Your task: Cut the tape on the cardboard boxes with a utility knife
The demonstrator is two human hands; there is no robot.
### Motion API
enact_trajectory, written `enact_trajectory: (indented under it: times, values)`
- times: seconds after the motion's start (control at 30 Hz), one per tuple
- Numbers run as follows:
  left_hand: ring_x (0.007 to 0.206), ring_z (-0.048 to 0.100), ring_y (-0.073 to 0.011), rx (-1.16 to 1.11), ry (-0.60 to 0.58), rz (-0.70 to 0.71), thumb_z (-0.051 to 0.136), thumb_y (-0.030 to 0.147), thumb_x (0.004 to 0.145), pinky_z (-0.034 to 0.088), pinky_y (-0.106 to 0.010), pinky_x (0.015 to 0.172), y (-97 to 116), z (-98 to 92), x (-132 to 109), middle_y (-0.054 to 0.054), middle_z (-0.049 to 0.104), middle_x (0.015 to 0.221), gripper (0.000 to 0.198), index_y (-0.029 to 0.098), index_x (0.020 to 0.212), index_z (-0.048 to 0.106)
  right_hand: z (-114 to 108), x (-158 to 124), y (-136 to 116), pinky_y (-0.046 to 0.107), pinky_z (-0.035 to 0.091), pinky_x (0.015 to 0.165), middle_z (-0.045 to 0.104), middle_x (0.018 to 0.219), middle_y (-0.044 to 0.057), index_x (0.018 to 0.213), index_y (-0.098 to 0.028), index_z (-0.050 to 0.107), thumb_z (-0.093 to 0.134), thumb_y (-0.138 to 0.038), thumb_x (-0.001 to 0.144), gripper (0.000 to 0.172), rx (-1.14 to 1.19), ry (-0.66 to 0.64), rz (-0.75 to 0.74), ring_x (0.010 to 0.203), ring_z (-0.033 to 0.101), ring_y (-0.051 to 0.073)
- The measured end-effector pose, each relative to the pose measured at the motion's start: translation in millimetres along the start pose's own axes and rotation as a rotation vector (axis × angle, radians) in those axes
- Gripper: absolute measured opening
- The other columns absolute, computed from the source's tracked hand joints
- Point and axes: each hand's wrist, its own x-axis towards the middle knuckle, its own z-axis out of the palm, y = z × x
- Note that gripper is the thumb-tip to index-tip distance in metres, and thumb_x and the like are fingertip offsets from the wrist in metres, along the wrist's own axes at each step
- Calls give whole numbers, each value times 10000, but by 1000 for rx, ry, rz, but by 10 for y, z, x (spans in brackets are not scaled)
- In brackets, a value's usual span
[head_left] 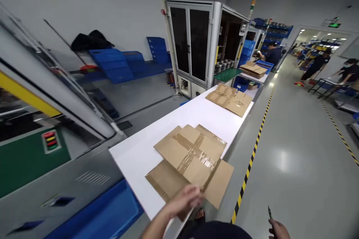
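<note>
A flattened cardboard box [193, 157] with crossed strips of clear tape lies on the near end of a long white table [134, 157]. My left hand [186, 199], slightly blurred, rests at the box's near edge with the fingers curled over a flap. My right hand [279, 229] shows only partly at the bottom right, off the table over the floor. It is closed round a thin dark-green tool [269, 213] whose tip points up.
More flattened boxes [230, 99] lie at the table's far end, and another stack [254, 69] beyond. A glass-doored machine cabinet [196, 44] stands behind. Blue crates [112, 63] line the left wall. Yellow-black floor tape [252, 157] edges the aisle, where people [319, 65] work far right.
</note>
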Motion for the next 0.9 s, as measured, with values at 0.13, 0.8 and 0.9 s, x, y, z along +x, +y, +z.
enact_trajectory:
  times: [0.13, 0.8, 0.9]
  values:
    - [1416, 339, -343, 374, 463, 114, 467, 530, 904, 244, -576, 1150, 293, -739, 606, -190, 454, 1479, 612, 138, 1373, 489, 302, -165, -797, 355, 505, 536, 643, 843, 137, 844, -207, 570, 559, -721, 477, 631, -92, -96, -125, 652, 675, 268]
    - [1483, 165, -346, 954, 802, 229, 333, 595, 931, 35, -612, 1185, -98, -1255, 1414, -184, 266, 1586, 747, 113, 1501, 306, 4087, -1803, -4696, 254, 541, 591, 633, 869, 23, 1158, -131, 579, 496, -457, 975, 383, -1016, -841, -853, 653, 599, 104]
    - [1483, 173, -330, 930, 814, 235, 354, 532, 951, 46, -604, 1188, -87, -1262, 1418, -167, 272, 1588, 679, 131, 1497, 315, 4266, -1857, -4806, 269, 548, 616, 633, 872, 25, 1136, -128, 585, 491, -455, 977, 376, -1090, -835, -826, 675, 607, 111]
